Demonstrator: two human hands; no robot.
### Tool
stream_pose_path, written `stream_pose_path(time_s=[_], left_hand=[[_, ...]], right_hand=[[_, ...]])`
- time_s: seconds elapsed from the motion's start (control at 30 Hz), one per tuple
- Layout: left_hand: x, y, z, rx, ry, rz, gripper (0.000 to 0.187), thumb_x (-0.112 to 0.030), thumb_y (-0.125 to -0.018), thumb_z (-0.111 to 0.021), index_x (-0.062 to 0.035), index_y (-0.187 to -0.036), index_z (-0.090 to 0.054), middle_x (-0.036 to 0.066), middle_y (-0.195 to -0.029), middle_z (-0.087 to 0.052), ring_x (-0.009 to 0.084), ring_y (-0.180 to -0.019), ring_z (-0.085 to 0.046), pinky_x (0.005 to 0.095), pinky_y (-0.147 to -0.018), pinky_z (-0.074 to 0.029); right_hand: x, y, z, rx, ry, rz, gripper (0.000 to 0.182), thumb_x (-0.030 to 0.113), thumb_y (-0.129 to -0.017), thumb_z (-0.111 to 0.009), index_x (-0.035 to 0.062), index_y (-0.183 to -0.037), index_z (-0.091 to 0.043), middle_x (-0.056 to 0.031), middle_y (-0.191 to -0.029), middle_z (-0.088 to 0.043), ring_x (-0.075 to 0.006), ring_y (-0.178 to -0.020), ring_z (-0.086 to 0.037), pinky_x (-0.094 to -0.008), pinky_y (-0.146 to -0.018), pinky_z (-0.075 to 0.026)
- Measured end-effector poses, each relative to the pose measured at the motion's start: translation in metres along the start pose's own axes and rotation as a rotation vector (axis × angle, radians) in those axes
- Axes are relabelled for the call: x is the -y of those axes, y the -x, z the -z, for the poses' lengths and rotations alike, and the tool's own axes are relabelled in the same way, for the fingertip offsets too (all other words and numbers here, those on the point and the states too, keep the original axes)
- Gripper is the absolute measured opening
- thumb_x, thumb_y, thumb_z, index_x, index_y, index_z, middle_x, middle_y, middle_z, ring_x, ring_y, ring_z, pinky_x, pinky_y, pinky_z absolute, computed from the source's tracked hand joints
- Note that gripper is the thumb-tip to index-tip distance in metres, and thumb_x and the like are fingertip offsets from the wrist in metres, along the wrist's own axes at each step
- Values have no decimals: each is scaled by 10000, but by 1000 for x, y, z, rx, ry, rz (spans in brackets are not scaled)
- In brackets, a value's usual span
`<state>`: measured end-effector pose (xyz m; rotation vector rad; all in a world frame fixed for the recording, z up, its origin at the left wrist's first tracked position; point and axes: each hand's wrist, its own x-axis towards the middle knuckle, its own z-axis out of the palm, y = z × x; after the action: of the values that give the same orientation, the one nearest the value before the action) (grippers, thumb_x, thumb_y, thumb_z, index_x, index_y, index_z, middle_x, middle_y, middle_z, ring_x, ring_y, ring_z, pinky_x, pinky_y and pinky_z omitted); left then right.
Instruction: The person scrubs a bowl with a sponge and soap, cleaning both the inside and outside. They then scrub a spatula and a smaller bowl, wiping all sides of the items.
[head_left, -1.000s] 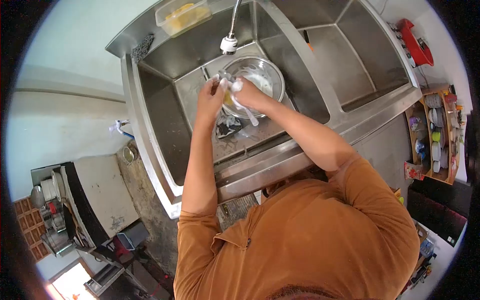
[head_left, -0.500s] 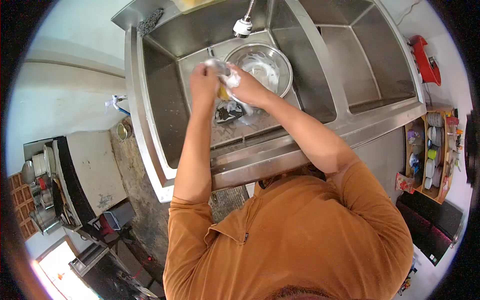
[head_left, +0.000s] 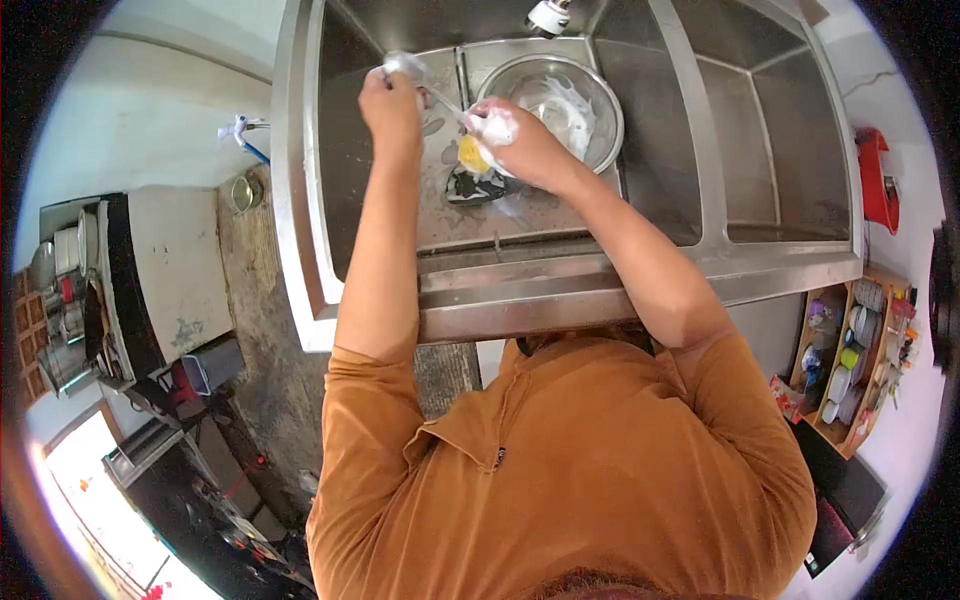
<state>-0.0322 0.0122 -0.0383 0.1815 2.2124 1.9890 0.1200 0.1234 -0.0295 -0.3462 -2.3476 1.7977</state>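
Observation:
A thin metal utensil (head_left: pixel 446 103) with a foamy end runs between my hands over the left sink basin. My left hand (head_left: pixel 391 108) is closed round its foamy end. Foam covers part of my right hand (head_left: pixel 520 142), whose fingers are closed at the utensil's other end. Against the underside of those fingers is a yellow sponge (head_left: pixel 473 154). A round steel bowl (head_left: pixel 612 125) with suds inside lies just beyond my right hand. Below the sponge, a dark, wet item (head_left: pixel 474 187) with foam on it rests on the basin floor; I cannot make out what it is.
A white-tipped faucet (head_left: pixel 548 17) hangs above the basin. The steel divider (head_left: pixel 688 100) separates it from the right basin (head_left: pixel 750 150), and the sink's front rim (head_left: pixel 530 300) crosses before my body. A red container (head_left: pixel 878 180) is at the right wall, beside a dish rack (head_left: pixel 850 365).
My hands have moved apart, exposing the thin shaft between them. The sponge shows more clearly below my right hand. The whole view has shifted, with the faucet now nearer the top edge.

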Motion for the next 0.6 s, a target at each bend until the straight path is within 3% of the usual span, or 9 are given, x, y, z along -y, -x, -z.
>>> stream_pose_path(time_s=[0.07,0.1,0.13,0.2,0.27,0.33,0.37,0.43,0.6], left_hand=[[0,9,-13,175,194,104,197,-112,-959,-534,48,-1065,-577,105,-866,-643,180,-677,-617,331,-641,-526],[-4,14,-15,227,285,225,196,-104,-972,-500,54,-1081,-539,126,-881,-638,233,-711,-634,374,-683,-536],[-2,12,-14,220,288,226,196,-104,-972,-500,54,-1081,-539,126,-881,-638,233,-711,-634,374,-683,-536],[3,7,-15,318,544,394,133,-73,-976,-486,53,-1011,-507,156,-788,-633,274,-633,-648,389,-589,-553],[7,5,-15,265,503,379,124,-79,-987,-465,43,-986,-488,145,-762,-609,286,-635,-641,395,-589,-554],[6,3,-14,153,497,380,142,-103,-1002,-449,29,-956,-475,135,-753,-596,266,-617,-627,390,-581,-552],[1,3,-10,145,382,335,107,-77,-977,-449,25,-953,-471,127,-748,-584,239,-601,-614,374,-559,-538],[5,-7,-1,108,308,288,111,-93,-981,-464,16,-989,-482,112,-761,-586,225,-620,-606,367,-585,-540],[12,-17,10,172,94,256,134,-68,-923,-503,28,-1016,-486,96,-757,-576,198,-604,-582,351,-541,-524]], right_hand=[[-6,0,-5,-22,37,-13,266,233,-926,-641,24,-1089,-618,-123,-979,-671,-214,-922,-631,-323,-842,-486],[-11,1,-7,-47,78,-27,256,218,-933,-651,28,-1098,-607,-96,-993,-664,-177,-932,-613,-308,-852,-478],[-16,0,-4,-40,81,-26,256,218,-933,-651,28,-1098,-607,-96,-993,-664,-177,-932,-613,-308,-852,-478],[-16,-3,6,-61,97,71,333,258,-894,-657,28,-1130,-606,-173,-1005,-678,-280,-934,-657,-353,-840,-497],[-17,-2,10,-63,121,14,326,256,-890,-656,33,-1123,-613,-183,-1007,-679,-296,-937,-664,-358,-832,-500],[-18,-2,15,44,164,-48,282,255,-928,-647,28,-1091,-613,-111,-1010,-682,-215,-939,-636,-335,-856,-478],[-16,0,16,41,165,-48,282,255,-928,-647,28,-1091,-613,-111,-1010,-682,-215,-939,-636,-335,-856,-478],[-12,4,20,129,146,-115,339,279,-872,-668,36,-1105,-622,-190,-1019,-683,-333,-952,-665,-380,-831,-508],[-64,2,22,170,538,-172,355,301,-862,-660,84,-1141,-628,-194,-1076,-677,-359,-1017,-643,-418,-885,-501]])
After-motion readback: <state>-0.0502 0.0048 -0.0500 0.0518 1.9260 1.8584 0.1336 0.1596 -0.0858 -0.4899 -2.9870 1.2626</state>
